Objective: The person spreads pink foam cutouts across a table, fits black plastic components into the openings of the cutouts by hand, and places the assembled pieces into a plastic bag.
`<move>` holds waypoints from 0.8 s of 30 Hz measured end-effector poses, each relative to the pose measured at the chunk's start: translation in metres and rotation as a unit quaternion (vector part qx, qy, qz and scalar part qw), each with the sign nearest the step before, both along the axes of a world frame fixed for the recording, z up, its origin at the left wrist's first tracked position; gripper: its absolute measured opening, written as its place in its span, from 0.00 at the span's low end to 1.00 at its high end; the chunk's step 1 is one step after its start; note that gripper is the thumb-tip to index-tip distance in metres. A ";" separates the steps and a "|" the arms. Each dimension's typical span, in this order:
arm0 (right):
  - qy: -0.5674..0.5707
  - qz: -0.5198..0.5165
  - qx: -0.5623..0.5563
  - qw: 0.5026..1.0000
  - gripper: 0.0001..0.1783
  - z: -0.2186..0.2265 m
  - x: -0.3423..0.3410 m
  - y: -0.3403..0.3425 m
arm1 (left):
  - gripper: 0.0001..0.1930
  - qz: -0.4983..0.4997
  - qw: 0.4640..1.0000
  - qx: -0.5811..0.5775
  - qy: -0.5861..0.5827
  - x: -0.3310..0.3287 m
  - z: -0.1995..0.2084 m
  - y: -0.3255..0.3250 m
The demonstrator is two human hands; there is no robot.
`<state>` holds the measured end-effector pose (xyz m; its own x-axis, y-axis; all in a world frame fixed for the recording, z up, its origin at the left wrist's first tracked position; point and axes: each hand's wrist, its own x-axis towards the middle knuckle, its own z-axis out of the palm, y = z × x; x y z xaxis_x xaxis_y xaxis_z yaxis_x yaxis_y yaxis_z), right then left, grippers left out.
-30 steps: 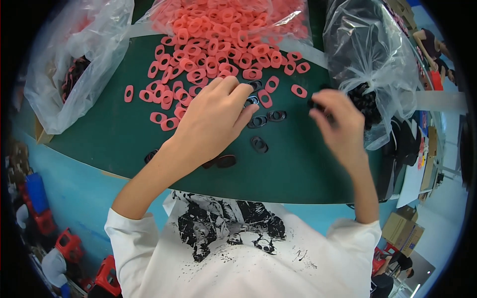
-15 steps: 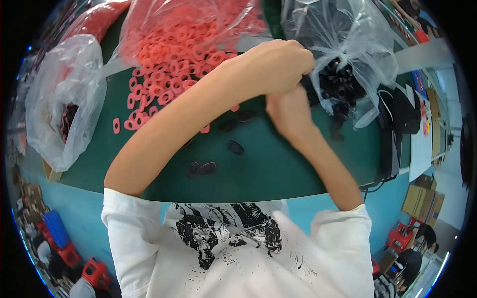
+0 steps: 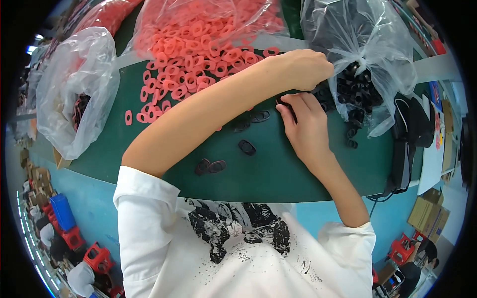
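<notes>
My left hand reaches far across the table to the right, beside small black ring-shaped parts. Its fingers curl under and anything within them is hidden. Just nearer to me, my right hand pinches a small dark oval part between thumb and fingers. Several dark oval parts with openings lie on the table: one single part, an overlapping pair, and others near my left forearm. Beyond that forearm spreads a heap of pink-red oval rings.
A clear bag with black parts stands at the right, knotted-looking at its middle. Another clear bag stands left, and a big bag of pink-red rings lies behind. A black item rests at the right edge of the green table.
My hands, together before, are now apart. The right hand has opened outward and shows a dark part at its fingertips. The whole view has shifted slightly.
</notes>
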<state>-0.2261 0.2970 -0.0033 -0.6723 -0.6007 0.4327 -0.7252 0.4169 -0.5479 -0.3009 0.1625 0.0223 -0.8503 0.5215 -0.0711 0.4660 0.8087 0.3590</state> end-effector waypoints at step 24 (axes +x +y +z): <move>-0.084 0.029 0.087 0.992 0.20 0.020 0.010 0.017 | 0.10 0.184 0.946 0.265 0.042 0.099 0.020 -0.098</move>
